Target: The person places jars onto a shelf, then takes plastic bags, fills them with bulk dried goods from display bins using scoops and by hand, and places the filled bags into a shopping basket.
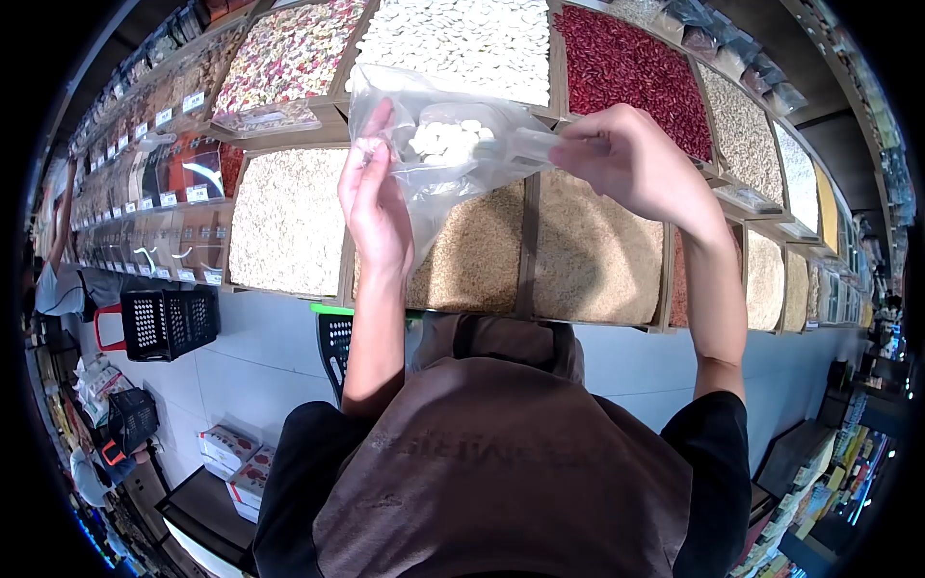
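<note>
My left hand (374,207) holds a clear plastic bag (438,197) by its left side, thumb and fingers against the film. My right hand (621,154) grips the handle of a clear scoop (528,144) from the right. The scoop's front end lies inside or behind the bag film; I cannot tell exactly which. A small heap of white beans (445,143) shows through the plastic at that end. Both hands are above the bins. Behind the bag is a bin of large white beans (462,43).
Red beans (626,72) fill the bin at the back right, mixed-colour beans (284,53) the back left. Pale grains (289,217) fill front bins with wooden dividers (528,246). A black basket (171,323) stands on the floor at left, near boxes (236,462). Another person (60,284) is far left.
</note>
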`<state>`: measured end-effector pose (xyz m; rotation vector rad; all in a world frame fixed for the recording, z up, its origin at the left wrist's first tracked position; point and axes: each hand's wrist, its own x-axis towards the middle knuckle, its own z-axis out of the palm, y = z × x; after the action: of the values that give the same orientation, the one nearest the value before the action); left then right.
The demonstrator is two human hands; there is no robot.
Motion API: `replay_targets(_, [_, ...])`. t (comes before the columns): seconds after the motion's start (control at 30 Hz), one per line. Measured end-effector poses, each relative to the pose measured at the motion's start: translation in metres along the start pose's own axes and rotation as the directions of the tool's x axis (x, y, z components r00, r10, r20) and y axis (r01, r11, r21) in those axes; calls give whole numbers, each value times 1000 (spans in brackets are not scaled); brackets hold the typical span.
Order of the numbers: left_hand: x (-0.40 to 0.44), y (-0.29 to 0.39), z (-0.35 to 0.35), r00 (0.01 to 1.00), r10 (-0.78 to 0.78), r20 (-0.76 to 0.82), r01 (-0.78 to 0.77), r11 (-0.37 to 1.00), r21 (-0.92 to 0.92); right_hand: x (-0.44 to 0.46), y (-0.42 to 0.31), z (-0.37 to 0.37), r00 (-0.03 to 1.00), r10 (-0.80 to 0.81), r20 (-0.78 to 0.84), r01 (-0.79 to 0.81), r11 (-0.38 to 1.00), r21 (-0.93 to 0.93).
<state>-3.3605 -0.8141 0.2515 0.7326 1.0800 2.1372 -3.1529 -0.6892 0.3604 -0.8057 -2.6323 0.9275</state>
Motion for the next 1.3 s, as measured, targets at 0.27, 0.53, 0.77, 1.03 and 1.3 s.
replay_targets(0.27, [2,-2,-2,999,12,-42,-15,998,-64,-2,1,-17,1000,-2,-1,2,982,-187])
replay_targets(0.53, [4,1,-1,996,11,-86,-14,999,-29,40,44,-69,955,282,-95,-265,951,162])
replay_targets(0.77, [4,-2,-9,999,-5,-51,5,1000,0,120,108,-21,859,511,43,-508,837,205])
replay_targets(1.03, [7,2,-13,997,-25,-73,27,1000,17,153,143,47,855,510,97,-375,478,795])
replay_targets(1.3, [13,0,-15,997,-40,-61,33,994,-101,118,149,55,867,493,75,-314,424,850])
